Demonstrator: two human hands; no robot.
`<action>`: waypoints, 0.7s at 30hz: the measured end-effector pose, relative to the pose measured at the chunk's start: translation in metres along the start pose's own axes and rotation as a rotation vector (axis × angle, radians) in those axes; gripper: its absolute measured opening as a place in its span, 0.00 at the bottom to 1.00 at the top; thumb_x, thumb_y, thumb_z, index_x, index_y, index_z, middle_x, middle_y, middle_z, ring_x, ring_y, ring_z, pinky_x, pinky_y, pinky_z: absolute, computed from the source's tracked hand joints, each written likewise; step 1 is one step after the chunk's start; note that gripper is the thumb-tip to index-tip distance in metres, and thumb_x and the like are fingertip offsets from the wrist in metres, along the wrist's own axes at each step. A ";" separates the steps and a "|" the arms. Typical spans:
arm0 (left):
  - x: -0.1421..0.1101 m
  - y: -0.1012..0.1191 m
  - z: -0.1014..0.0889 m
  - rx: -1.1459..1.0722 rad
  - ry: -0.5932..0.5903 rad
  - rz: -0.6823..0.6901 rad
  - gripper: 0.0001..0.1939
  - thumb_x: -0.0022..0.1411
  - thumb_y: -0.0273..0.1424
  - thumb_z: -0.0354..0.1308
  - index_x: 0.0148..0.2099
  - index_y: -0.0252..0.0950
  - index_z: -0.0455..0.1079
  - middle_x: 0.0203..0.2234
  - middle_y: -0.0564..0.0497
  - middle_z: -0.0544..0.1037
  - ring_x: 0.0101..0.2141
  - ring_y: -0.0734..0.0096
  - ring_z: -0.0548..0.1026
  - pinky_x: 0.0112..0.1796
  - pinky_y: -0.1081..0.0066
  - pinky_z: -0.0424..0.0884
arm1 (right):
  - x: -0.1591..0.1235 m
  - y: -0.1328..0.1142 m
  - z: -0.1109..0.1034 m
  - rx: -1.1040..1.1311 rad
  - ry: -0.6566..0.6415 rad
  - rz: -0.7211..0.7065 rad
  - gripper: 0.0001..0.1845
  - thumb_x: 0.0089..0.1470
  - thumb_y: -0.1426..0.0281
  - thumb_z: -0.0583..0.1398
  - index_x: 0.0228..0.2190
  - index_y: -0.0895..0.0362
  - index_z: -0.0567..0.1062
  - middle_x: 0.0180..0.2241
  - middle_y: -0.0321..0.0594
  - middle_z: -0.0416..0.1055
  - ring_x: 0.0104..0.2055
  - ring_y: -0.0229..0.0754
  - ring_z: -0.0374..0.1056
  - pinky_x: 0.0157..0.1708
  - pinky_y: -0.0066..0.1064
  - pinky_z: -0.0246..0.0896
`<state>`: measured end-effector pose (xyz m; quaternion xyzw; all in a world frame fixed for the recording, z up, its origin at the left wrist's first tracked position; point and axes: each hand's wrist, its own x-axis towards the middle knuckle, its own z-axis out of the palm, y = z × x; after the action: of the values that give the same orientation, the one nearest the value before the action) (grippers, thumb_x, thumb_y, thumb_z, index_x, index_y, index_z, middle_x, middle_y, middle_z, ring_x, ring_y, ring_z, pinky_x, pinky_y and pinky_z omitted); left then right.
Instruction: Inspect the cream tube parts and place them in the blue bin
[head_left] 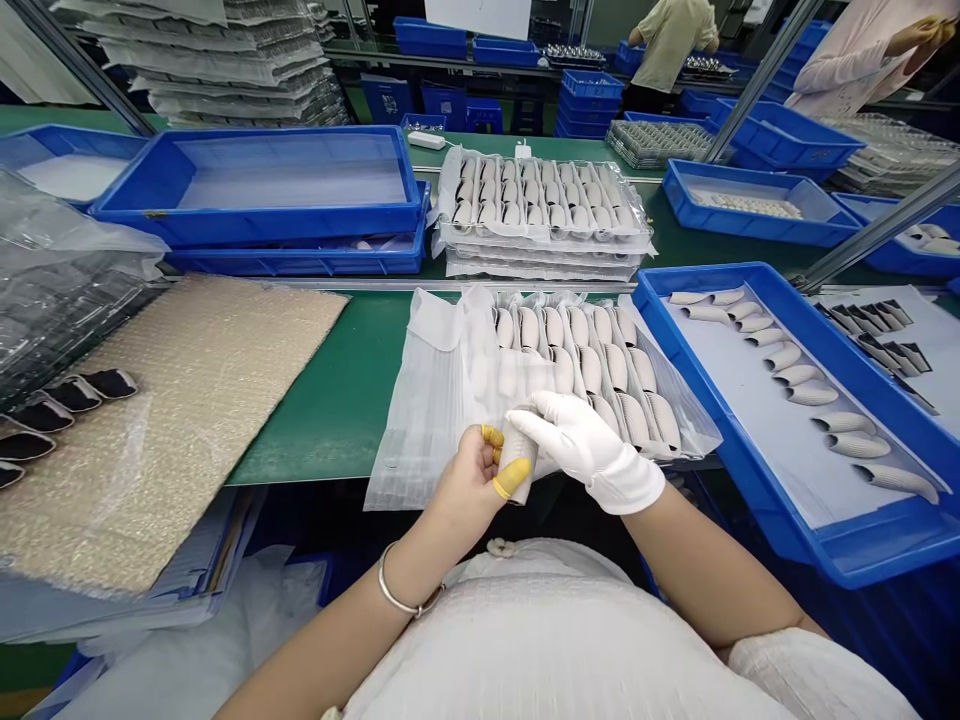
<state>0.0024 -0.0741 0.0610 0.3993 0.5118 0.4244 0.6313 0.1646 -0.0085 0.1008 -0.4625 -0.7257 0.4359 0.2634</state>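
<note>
A pale beige, textured, tube-like shell piece [517,455] stands roughly upright between my hands, close to the table's front edge. My left hand [471,478], with yellow finger cots on the thumb and fingertips, is closed around its lower part. My right hand [583,446], in a white glove, has its fingertips closed on the upper end of the same piece. Just beyond my hands lies a clear plastic tray [592,375] holding rows of similar beige pieces, separated by white liner strips. White translucent foam sheeting [427,400] covers the tray's left part.
To the right, a blue bin [832,550] holds a line of loose beige pieces on white paper. Filled trays [544,215] are stacked behind. Bubble wrap [172,420] with dark-lined pieces lies left, beneath stacked blue bins [259,215]. Co-workers [675,45] stand across the tables.
</note>
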 end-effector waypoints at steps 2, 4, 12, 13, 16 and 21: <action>0.000 0.001 -0.001 -0.034 -0.003 0.019 0.24 0.56 0.45 0.69 0.42 0.39 0.61 0.28 0.55 0.73 0.29 0.72 0.71 0.30 0.71 0.66 | 0.003 0.002 0.000 0.030 0.010 -0.025 0.24 0.63 0.52 0.56 0.22 0.54 0.64 0.21 0.34 0.60 0.25 0.38 0.58 0.27 0.33 0.56; 0.000 0.003 -0.001 -0.153 -0.039 0.008 0.25 0.56 0.49 0.67 0.44 0.37 0.64 0.30 0.53 0.75 0.31 0.69 0.74 0.33 0.69 0.69 | 0.005 0.006 0.001 0.152 0.025 -0.002 0.24 0.63 0.51 0.55 0.24 0.54 0.66 0.22 0.33 0.60 0.25 0.37 0.58 0.27 0.32 0.56; -0.003 -0.009 0.001 -0.782 -0.390 -0.356 0.23 0.63 0.47 0.61 0.46 0.31 0.76 0.39 0.44 0.82 0.37 0.68 0.82 0.38 0.72 0.78 | 0.008 0.030 0.018 0.784 0.013 0.085 0.23 0.58 0.46 0.60 0.32 0.54 0.69 0.24 0.32 0.62 0.23 0.35 0.57 0.25 0.28 0.56; -0.003 -0.012 0.001 -0.845 -0.407 -0.366 0.22 0.62 0.47 0.63 0.46 0.32 0.76 0.40 0.45 0.83 0.37 0.69 0.82 0.38 0.74 0.78 | 0.008 0.032 0.020 0.795 0.013 0.081 0.23 0.58 0.46 0.60 0.32 0.54 0.70 0.23 0.32 0.62 0.23 0.35 0.57 0.25 0.28 0.57; -0.003 -0.017 0.002 -0.949 -0.428 -0.382 0.24 0.56 0.47 0.68 0.45 0.30 0.76 0.37 0.46 0.83 0.35 0.73 0.81 0.36 0.78 0.78 | 0.008 0.036 0.024 0.790 0.030 0.066 0.23 0.57 0.46 0.61 0.32 0.54 0.72 0.24 0.32 0.63 0.25 0.36 0.59 0.28 0.30 0.60; 0.001 -0.016 0.003 -0.896 -0.289 -0.324 0.26 0.54 0.49 0.68 0.42 0.30 0.76 0.31 0.48 0.80 0.29 0.76 0.78 0.34 0.78 0.78 | 0.007 0.038 0.023 0.670 0.073 -0.012 0.21 0.59 0.50 0.62 0.41 0.54 0.74 0.37 0.39 0.72 0.38 0.41 0.68 0.42 0.35 0.67</action>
<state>0.0075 -0.0787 0.0464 0.0588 0.2418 0.4396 0.8630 0.1603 -0.0033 0.0565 -0.3613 -0.5350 0.6318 0.4290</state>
